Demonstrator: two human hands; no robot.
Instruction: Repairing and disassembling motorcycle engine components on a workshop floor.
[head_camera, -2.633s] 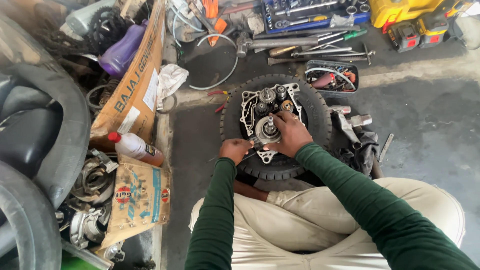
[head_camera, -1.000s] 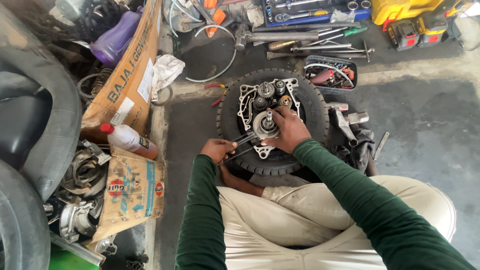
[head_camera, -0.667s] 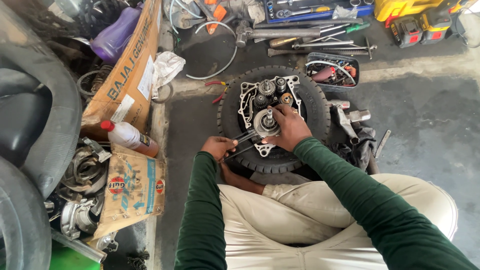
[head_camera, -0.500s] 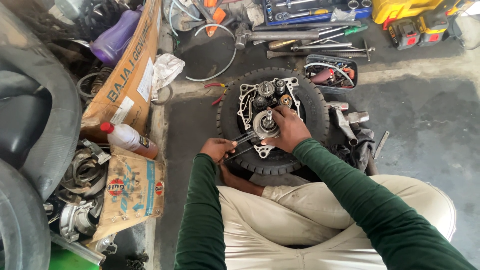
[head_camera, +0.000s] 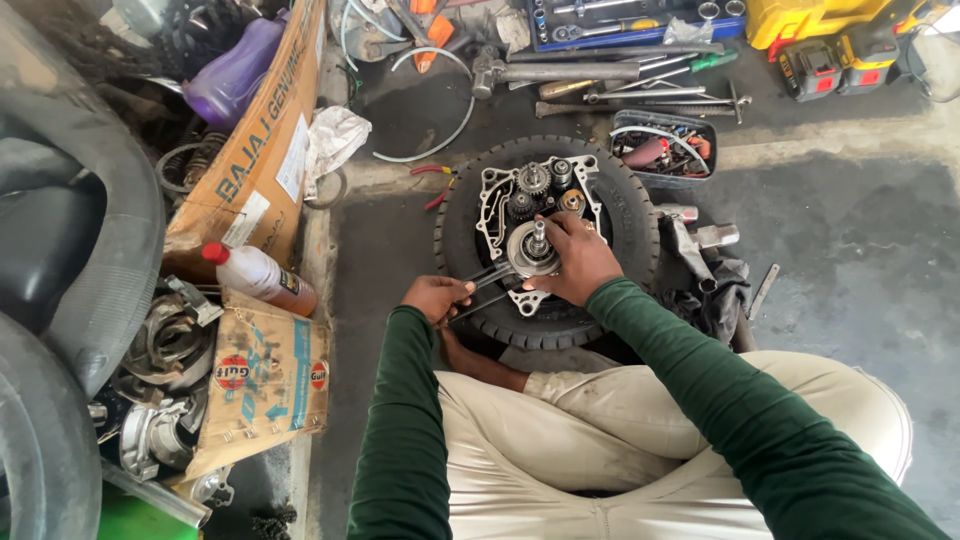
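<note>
seated person, green sleeves, beige trousers, looking down at a concrete floor (head_camera: 850, 250). a grey metal gear assembly with exposed cogs (head_camera: 535, 205) lies flat in the hollow of a small black rubber tyre (head_camera: 625, 200), just in front of the knees.

left hand (head_camera: 435, 297) — fingers curled shut around the handles of a dark metal plier-like tool (head_camera: 485, 285); the tool's tip reaches up to the lower left edge of the round silver hub with a short upright shaft (head_camera: 535, 250). right hand (head_camera: 575, 258) rests on the assembly, fingers bent and pressed against the hub's right side; whether they clamp it or only steady it, cannot tell.

around: a red-capped plastic bottle with a brown label (head_camera: 258, 275) lies on its side to the left, beside a long tan cardboard box (head_camera: 255, 160) and a crumpled printed cardboard carton (head_camera: 265, 380). a small black tray of mixed parts (head_camera: 665, 150) sits just beyond the tyre. a long grey steel wrench (head_camera: 560, 72) and loose hand tools lie further back — a yellow power tool case (head_camera: 810, 20) at the top right. large black tyres (head_camera: 70, 250) fill the left edge.
</note>
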